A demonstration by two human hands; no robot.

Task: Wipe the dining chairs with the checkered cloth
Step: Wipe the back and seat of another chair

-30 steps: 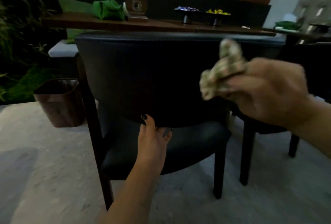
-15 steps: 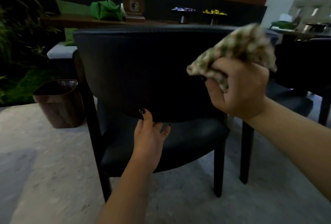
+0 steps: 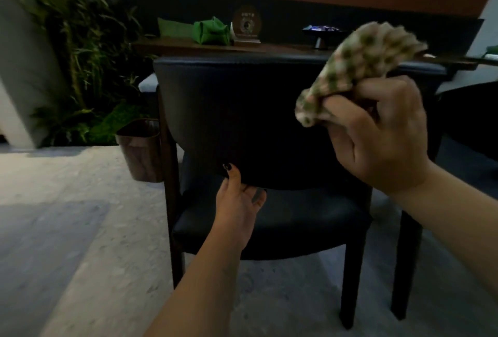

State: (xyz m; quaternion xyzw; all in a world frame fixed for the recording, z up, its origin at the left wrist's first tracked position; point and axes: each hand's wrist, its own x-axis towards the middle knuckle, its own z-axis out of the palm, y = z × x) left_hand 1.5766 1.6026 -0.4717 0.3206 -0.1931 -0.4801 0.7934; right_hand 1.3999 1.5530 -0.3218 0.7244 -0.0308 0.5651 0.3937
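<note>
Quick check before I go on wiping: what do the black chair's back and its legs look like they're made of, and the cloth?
The black dining chair's backrest looks like leather or leatherette: smooth, faint sheen, stitched seam along the top. Its dark legs look like stained wood, though the light is too dim to be sure. The green-and-cream checkered cloth, bunched in the right hand, looks like soft woven fabric; it folds loosely.

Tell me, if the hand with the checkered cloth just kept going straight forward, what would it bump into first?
Most likely the chair's black backrest. The right hand holds the bunched checkered cloth up in front of the backrest's upper right part, near its top edge. Depth is hard to judge from one view, so the gap between them is unclear.
</note>
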